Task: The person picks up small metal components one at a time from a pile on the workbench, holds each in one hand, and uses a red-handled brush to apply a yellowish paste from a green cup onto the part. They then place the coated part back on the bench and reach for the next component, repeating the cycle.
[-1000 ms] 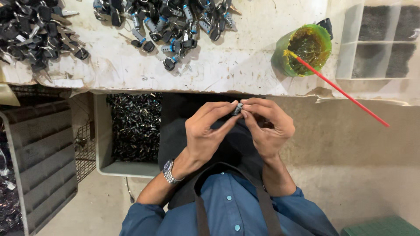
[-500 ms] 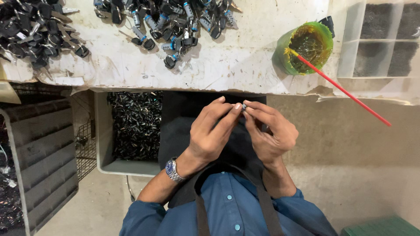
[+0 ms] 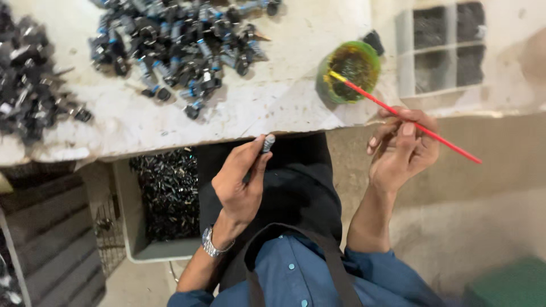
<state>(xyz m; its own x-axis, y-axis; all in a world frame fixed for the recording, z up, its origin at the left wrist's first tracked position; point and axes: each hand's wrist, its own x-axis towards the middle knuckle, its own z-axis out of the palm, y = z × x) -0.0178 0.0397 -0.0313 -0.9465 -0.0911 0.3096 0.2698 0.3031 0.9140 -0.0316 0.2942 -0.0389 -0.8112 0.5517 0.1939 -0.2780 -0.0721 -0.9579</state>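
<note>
My left hand [image 3: 242, 179] pinches a small grey screw-like metal part [image 3: 268, 141] between thumb and fingers, just below the table edge. My right hand [image 3: 402, 149] has its fingers closed around the thin red stick [image 3: 415, 125], whose yellowish tip rests in a green cup [image 3: 348, 70] of dark liquid on the white worktable [image 3: 273, 105]. A pile of dark and blue small parts [image 3: 182, 40] lies at the table's far middle.
Another heap of black parts [image 3: 28, 85] lies at the left of the table. A grey bin [image 3: 139, 250] of black parts stands under the table. A clear divided box [image 3: 441, 48] sits at the far right. Dark crates [image 3: 45, 227] stand at left.
My hands have parted. The right hand left the small part and moved right to grip the red stick. The left hand keeps the part.
</note>
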